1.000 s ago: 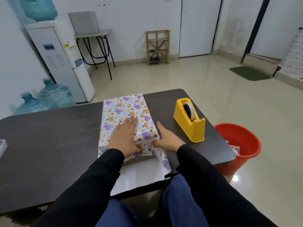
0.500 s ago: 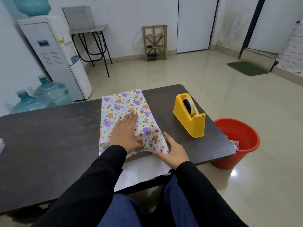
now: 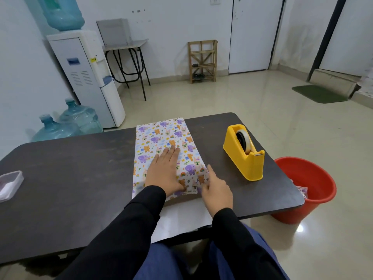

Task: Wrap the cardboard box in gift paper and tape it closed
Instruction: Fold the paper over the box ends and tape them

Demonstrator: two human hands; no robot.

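The gift paper (image 3: 161, 136), white with purple elephants and orange bears, is folded over the box on the dark table (image 3: 70, 168); the box itself is hidden beneath it. My left hand (image 3: 164, 170) lies flat on top, fingers straight, pressing the paper down. My right hand (image 3: 217, 188) is against the near right corner of the package, fingers pushing the paper's side in. A plain white flap of the paper (image 3: 181, 221) hangs over the table's near edge. The yellow tape dispenser (image 3: 245, 156) with its roll stands to the right.
A red bucket (image 3: 308, 190) holding paper scraps stands on the floor past the table's right edge. A clear plastic container (image 3: 9, 183) lies at the table's far left. A water dispenser (image 3: 86, 77) and blue water jugs (image 3: 66, 124) stand behind.
My right hand has slid back along the package's right side to its near corner. The left hand stays pressed flat on top. The camera view has tilted up slightly.
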